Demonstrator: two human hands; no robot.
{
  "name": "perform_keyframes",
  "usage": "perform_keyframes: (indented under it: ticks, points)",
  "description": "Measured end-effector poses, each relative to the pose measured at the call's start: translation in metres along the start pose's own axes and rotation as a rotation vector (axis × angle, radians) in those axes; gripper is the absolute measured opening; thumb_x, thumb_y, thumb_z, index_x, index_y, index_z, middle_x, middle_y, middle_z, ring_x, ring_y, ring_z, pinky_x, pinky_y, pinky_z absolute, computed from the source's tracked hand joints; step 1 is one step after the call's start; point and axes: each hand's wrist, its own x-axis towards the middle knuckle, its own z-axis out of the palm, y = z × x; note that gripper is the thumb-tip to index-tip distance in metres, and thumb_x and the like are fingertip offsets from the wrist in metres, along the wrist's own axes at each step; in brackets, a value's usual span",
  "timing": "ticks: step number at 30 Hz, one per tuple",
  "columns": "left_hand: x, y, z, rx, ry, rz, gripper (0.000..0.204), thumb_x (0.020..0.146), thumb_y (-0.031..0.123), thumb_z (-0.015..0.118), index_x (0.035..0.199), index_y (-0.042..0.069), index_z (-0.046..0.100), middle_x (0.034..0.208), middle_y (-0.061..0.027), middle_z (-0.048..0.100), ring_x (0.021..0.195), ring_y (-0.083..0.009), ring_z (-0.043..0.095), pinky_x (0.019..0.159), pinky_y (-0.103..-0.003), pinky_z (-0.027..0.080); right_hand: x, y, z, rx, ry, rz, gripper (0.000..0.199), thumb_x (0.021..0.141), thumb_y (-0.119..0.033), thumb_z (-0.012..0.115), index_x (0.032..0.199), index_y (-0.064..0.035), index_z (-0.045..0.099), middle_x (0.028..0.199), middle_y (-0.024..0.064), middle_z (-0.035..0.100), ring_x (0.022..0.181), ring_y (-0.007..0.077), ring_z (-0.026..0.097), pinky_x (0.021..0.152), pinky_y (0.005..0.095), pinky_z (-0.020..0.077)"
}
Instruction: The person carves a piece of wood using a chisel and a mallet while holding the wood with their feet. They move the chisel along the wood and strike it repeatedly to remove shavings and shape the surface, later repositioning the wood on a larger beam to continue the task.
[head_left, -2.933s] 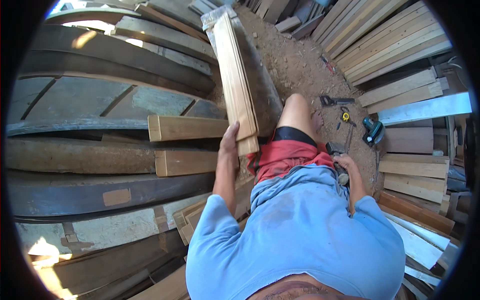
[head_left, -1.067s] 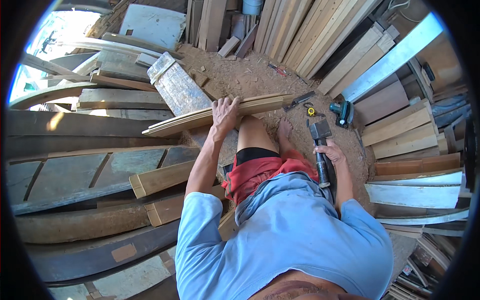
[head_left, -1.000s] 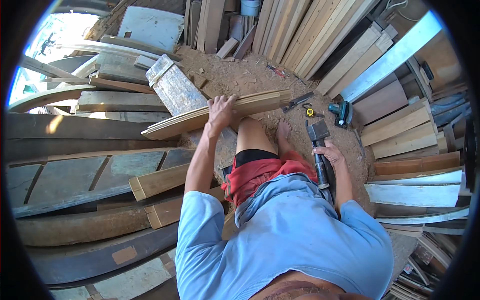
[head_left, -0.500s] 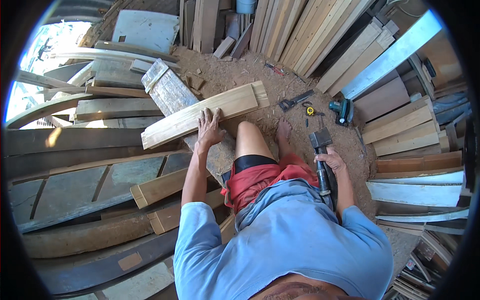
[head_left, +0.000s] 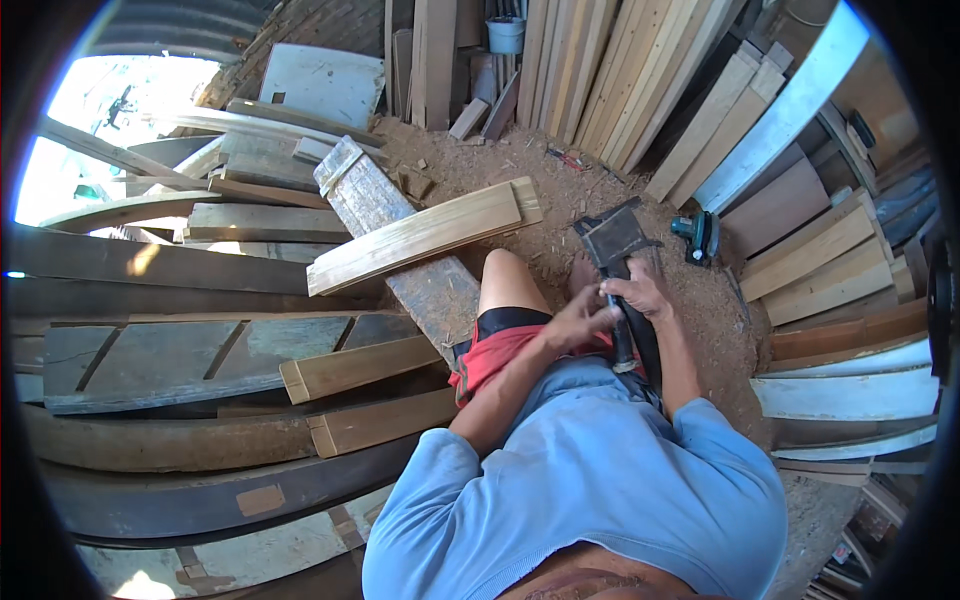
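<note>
My right hand (head_left: 643,293) is closed around a dark tool with a square, blocky head (head_left: 612,238) and a long dark shaft (head_left: 622,345). The tool stands in front of my lap, its head away from me; its exact kind is unclear. Close beside the shaft is my left hand (head_left: 580,322), its fingers blurred; whether they touch the shaft I cannot tell. To the left of my bare knee, pale wooden boards (head_left: 420,235) lie stacked across a worn plank (head_left: 435,295), with nothing holding them.
A handsaw (head_left: 590,222) lies on the sawdust floor, partly behind the tool head. Right of it sits a green power tool (head_left: 695,235). Pliers with red handles (head_left: 568,158) lie farther off. Timber (head_left: 180,365) fills the left; upright planks (head_left: 600,75) line the back.
My left hand has left the pale boards and come across my lap to the tool. My right hand has brought the tool's head up and leftward, over the saw and tape measure.
</note>
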Motion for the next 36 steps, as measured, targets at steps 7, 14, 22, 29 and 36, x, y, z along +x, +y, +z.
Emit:
perform_keyframes:
  ticks: [7, 14, 22, 29, 36]
  points:
    - [-0.034, 0.015, 0.039, 0.054, 0.007, -0.101, 0.035, 0.092, 0.006, 0.067, 0.121, 0.005, 0.047, 0.092, -0.004, 0.059, 0.08, -0.0157, 0.065, 0.073, -0.033, 0.056, -0.031, 0.03, -0.013, 0.139, 0.053, -0.02, 0.027, 0.086, -0.021, 0.075, 0.104, -0.003, 0.066, 0.085, 0.0036, 0.069, 0.073, 0.012, 0.066, 0.065, 0.0268, 0.054]
    - [-0.052, 0.019, 0.042, -0.094, 0.308, 0.1, 0.03, 0.091, 0.003, 0.066, 0.111, 0.007, 0.045, 0.087, -0.0063, 0.059, 0.07, -0.0179, 0.067, 0.066, -0.034, 0.058, -0.033, 0.037, -0.019, 0.117, 0.123, -0.062, 0.022, 0.089, -0.023, 0.075, 0.096, -0.0046, 0.066, 0.076, 0.0015, 0.064, 0.061, 0.0102, 0.061, 0.056, 0.0249, 0.0512]
    - [-0.097, 0.058, 0.082, 0.413, 0.342, 0.212, 0.026, 0.089, 0.006, 0.066, 0.108, 0.005, 0.048, 0.083, -0.0008, 0.048, 0.072, -0.012, 0.051, 0.065, -0.029, 0.047, -0.006, 0.048, -0.037, 0.315, -0.027, 0.075, 0.027, 0.091, -0.029, 0.072, 0.102, -0.0046, 0.067, 0.076, 0.0, 0.064, 0.062, 0.01, 0.063, 0.057, 0.0249, 0.0533]
    - [-0.083, 0.097, 0.069, 0.592, 0.625, 0.376, 0.057, 0.092, 0.001, 0.056, 0.14, -0.001, 0.026, 0.11, -0.0191, 0.059, 0.1, -0.0268, 0.062, 0.089, -0.039, 0.051, 0.004, -0.02, 0.023, 0.788, -0.448, -0.128, 0.054, 0.086, -0.016, 0.065, 0.134, 0.0065, 0.055, 0.12, 0.019, 0.071, 0.101, 0.0238, 0.072, 0.094, 0.0374, 0.0587]
    - [-0.05, 0.088, 0.042, 0.93, 0.542, 0.256, 0.074, 0.085, 0.006, 0.059, 0.143, -0.004, 0.014, 0.104, -0.0287, 0.061, 0.098, -0.0457, 0.066, 0.09, -0.051, 0.051, 0.053, -0.018, 0.054, 0.67, -0.379, -0.172, 0.044, 0.094, -0.017, 0.063, 0.131, 0.006, 0.06, 0.112, 0.015, 0.072, 0.102, 0.0204, 0.071, 0.093, 0.0329, 0.0572]
